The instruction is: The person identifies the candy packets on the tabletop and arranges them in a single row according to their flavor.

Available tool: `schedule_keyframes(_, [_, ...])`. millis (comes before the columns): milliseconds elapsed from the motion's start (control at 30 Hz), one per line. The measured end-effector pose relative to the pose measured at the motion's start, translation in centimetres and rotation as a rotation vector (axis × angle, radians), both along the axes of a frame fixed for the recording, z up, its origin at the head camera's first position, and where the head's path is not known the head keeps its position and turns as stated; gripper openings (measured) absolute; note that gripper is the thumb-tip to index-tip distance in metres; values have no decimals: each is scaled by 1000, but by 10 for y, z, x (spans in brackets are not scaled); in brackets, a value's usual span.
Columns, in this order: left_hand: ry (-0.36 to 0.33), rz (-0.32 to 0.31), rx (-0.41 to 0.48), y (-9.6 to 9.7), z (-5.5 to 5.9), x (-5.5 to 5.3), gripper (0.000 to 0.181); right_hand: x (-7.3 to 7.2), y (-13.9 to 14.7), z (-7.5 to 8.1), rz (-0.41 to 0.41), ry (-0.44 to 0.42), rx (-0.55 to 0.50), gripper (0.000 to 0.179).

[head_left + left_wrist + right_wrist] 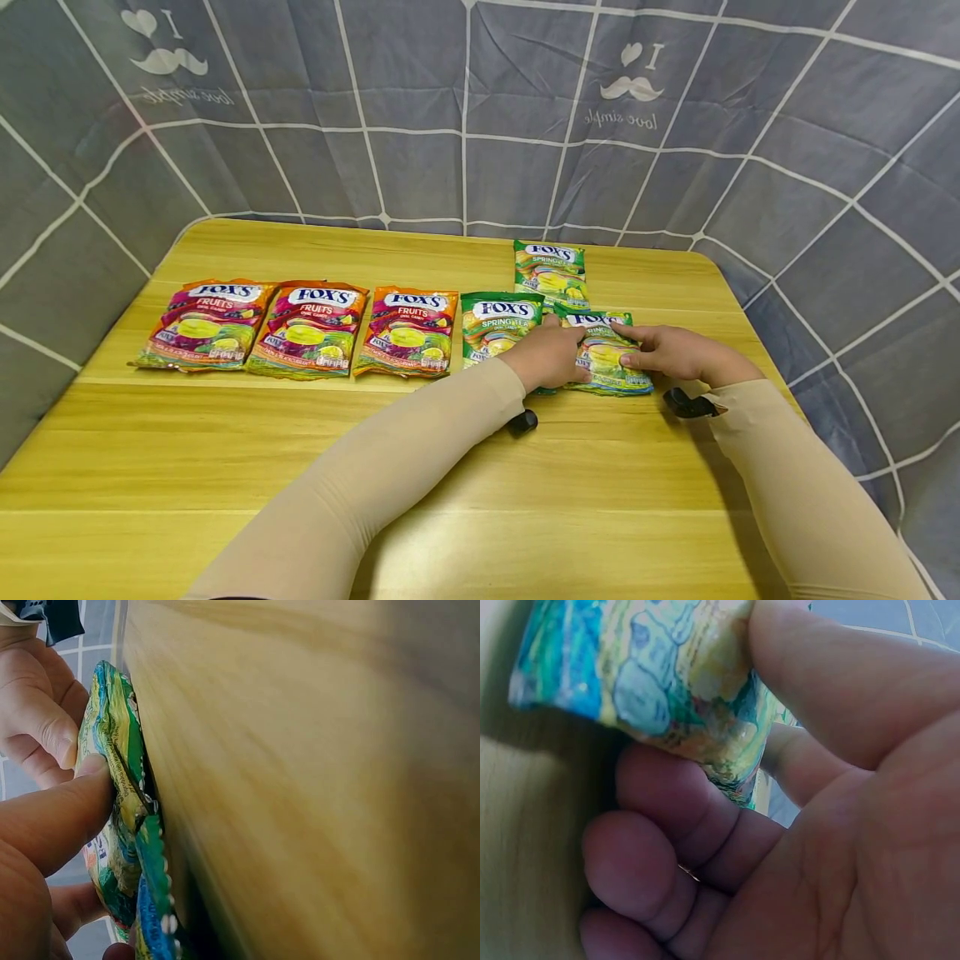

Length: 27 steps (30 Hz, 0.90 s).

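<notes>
A green Fox's Spring Tea candy bag [600,367] lies at the right end of the front row, between both hands. My left hand [551,354] holds its left side; in the left wrist view, the thumb presses on the bag [124,847]. On the opposite side, my right hand [686,354] pinches the edge. The right wrist view shows the thumb over the bag [690,667] and curled fingers beneath its border. Just left is another green candy bag [498,308], partly covered by my left hand. A further green candy bag [550,275] lies behind, its lower edge near the held one.
Three red-orange Fox's Fruits candy bags, one at the left [206,329], one beside it [307,329] and one nearer the middle [408,333], continue the row leftward. All lie on a wooden table [480,500]. Grey checked cloth [420,175] surrounds the table's back and sides.
</notes>
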<state>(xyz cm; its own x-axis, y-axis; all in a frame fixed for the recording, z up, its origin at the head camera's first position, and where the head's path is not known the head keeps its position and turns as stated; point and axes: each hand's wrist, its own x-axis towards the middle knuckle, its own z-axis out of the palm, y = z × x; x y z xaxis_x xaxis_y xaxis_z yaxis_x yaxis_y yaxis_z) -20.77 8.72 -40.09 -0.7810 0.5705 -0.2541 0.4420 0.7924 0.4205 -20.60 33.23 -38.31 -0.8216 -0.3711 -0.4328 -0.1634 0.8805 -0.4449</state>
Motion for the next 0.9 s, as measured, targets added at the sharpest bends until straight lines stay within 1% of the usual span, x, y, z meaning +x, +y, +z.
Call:
schedule_keyframes(100, [-6,1,3,0,0,0,81,0,0,0,0,-8,-3,78])
schedule_keyframes(300, [15,-19,-3,0,-1,0,81,-1,2,-2,-2,-20,-7,77])
schedule_keyframes(467, [15,-23,0,-1,-2,-1,81,-2,3,-3,-7,-30,-14,78])
schedule_keyframes(633, [8,-25,-1,-1,0,-1,81,-2,5,-6,-8,-35,-18,77])
schedule_keyframes(900, [29,-34,-27,-1,2,1,81,-3,5,-5,-6,-37,-9,77])
